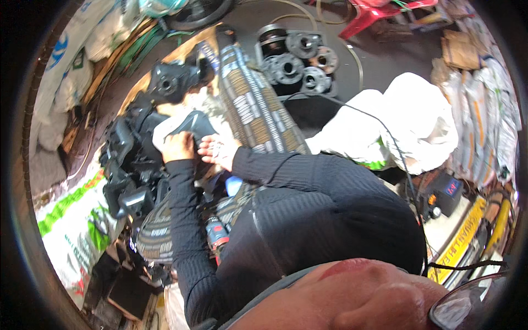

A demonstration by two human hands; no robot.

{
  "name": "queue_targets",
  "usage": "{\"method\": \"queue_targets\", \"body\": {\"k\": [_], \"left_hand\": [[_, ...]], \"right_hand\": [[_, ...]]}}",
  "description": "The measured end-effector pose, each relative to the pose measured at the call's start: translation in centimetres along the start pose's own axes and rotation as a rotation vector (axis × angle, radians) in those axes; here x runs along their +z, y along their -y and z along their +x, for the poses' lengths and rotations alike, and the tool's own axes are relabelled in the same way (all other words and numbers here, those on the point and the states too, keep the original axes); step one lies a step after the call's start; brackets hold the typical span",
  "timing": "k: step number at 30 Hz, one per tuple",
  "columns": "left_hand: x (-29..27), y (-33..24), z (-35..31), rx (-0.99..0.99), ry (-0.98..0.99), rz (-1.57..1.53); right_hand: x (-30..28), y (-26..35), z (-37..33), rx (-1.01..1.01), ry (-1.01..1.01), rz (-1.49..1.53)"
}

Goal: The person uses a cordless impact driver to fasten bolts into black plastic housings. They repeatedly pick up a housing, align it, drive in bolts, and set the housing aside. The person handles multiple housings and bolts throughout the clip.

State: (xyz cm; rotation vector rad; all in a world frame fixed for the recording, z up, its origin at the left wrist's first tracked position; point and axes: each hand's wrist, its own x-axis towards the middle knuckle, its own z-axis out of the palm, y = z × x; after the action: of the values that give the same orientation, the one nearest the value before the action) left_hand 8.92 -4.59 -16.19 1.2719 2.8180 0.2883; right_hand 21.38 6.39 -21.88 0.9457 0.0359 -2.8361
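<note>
My left hand [177, 147] grips the lower edge of a dark plastic panel [193, 125] that lies on a white sheet. My right hand [218, 150] rests just right of it, fingers spread, touching the panel's edge and the sheet. Both arms wear black ribbed sleeves. Above the hands sits a black moulded housing [168, 82] with a round opening. A pile of black plastic parts [129, 165] lies left of my left hand. My patterned trouser leg [256, 110] stretches up and to the right of the hands.
Several grey metal flanges [300, 63] lie at the top centre. A white sack [407, 121] is to the right, a black cable across it. A small box with a red display [444, 193] stands at right. A green-printed sack [71, 225] is at left. A red-and-grey tool [217, 236] lies below.
</note>
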Motion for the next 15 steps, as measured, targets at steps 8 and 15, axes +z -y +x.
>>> {"method": "queue_targets", "body": {"k": [8, 15], "left_hand": [[-3.1, -5.1, -3.0, 0.178, 0.034, -0.185], [-3.2, -4.5, -3.6, 0.236, 0.163, -0.187]], "right_hand": [[1.5, 0.3, -1.3, 0.013, 0.072, -0.034], [1.2, -0.6, -0.7, 0.142, -0.081, -0.040]]}}
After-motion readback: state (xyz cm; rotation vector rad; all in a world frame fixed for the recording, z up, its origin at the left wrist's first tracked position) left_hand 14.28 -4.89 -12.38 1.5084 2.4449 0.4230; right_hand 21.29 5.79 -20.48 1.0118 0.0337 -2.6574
